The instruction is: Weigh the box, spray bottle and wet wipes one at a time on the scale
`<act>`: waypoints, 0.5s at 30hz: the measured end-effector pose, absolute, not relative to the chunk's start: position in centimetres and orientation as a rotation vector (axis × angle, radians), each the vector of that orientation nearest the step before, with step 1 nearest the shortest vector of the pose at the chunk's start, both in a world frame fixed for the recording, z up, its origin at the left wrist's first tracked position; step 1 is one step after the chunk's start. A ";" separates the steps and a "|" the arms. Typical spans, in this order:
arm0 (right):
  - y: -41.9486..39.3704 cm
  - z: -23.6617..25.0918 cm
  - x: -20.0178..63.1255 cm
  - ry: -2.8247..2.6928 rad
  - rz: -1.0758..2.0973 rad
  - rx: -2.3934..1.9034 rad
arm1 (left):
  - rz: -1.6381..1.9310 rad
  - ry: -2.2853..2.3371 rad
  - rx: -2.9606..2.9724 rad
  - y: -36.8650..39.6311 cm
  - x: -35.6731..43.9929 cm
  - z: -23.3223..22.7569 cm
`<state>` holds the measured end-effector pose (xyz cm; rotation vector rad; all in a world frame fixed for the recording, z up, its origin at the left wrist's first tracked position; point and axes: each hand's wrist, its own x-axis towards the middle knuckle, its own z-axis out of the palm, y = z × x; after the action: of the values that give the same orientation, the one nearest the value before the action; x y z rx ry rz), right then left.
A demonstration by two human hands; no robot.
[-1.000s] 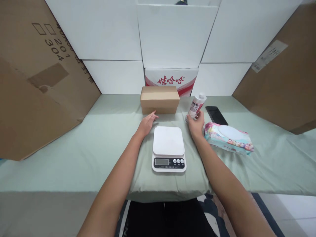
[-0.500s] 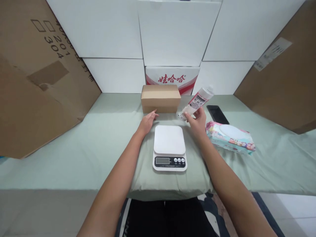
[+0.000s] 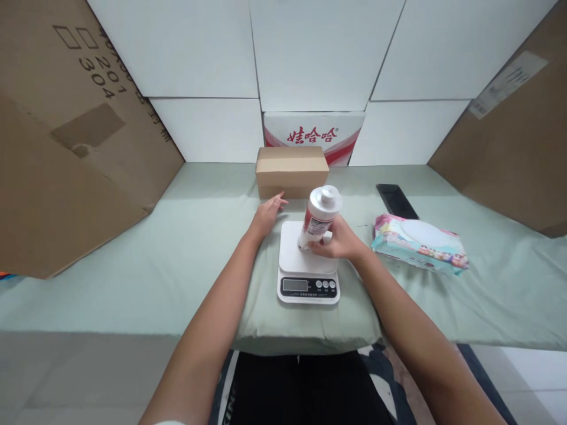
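My right hand (image 3: 337,242) grips the lower part of a white bottle (image 3: 319,216) with a red label and a white cap. The bottle stands nearly upright, its base at the platform of a white kitchen scale (image 3: 307,264) in the middle of the table. My left hand (image 3: 267,215) rests flat and open on the green cloth, just left of the scale and in front of a small brown cardboard box (image 3: 292,170).
A pack of wet wipes (image 3: 419,243) lies right of the scale, with a black phone (image 3: 396,200) behind it. Large cardboard sheets (image 3: 66,136) lean at both sides. White boxes and a red-printed carton (image 3: 313,134) line the back. The table's front edge is near my lap.
My right hand lifted the bottle from the cloth right of the box, swung it left and brought it down upright onto the scale. My left hand stayed where it was.
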<state>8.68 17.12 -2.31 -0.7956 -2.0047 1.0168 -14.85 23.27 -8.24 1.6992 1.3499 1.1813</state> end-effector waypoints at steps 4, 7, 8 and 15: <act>17.5 -2.7 8.7 -2.027 1.040 -0.820 | 1.178 1.355 1.689 23.3 -14.8 -8.2; 17.8 -2.6 9.0 -2.066 1.037 -0.826 | 1.181 1.358 1.685 23.3 -14.8 -8.2; 17.9 -2.6 9.2 -2.069 1.022 -0.818 | 1.186 1.355 1.680 23.3 -14.7 -8.2; 18.6 -2.3 10.4 -2.115 1.001 -0.830 | 1.206 1.349 1.690 23.2 -14.8 -8.3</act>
<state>10.43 18.61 -2.25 -0.8297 -2.1149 1.0008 -14.81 23.24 -8.34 1.6896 1.3488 1.2062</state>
